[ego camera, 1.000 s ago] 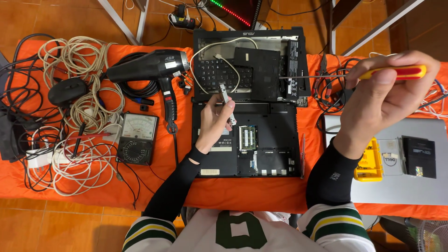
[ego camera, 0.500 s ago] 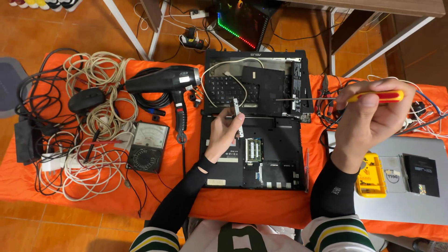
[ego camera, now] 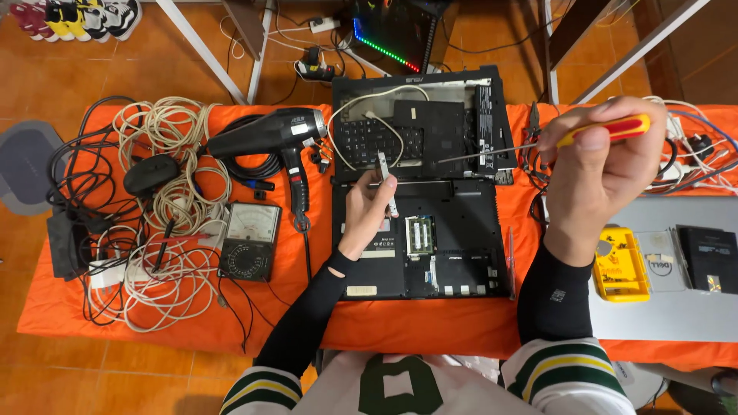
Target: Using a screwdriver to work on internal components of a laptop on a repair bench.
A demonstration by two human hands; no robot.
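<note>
An opened black laptop [ego camera: 430, 253] lies on the orange table cover, its keyboard part [ego camera: 384, 138] and a white cable laid over the top half. My left hand [ego camera: 367, 214] rests on the laptop's base and holds a small silver metal strip [ego camera: 386, 184] upright between the fingers. My right hand [ego camera: 600, 165] is raised to the right of the laptop and grips a red and yellow screwdriver [ego camera: 607, 131]. Its thin shaft points left, over the laptop's upper right edge.
A black hair dryer [ego camera: 277, 134], an analog multimeter [ego camera: 247, 240], a black mouse [ego camera: 150, 175] and tangled white and black cables [ego camera: 161, 230] lie to the left. A closed grey laptop [ego camera: 676, 307] with a yellow parts box [ego camera: 621, 265] and a black drive [ego camera: 707, 257] sits at right.
The view has shifted a little, so the table sits lower in frame. Both hands keep their grips and hold nearly the same places over the laptop.
</note>
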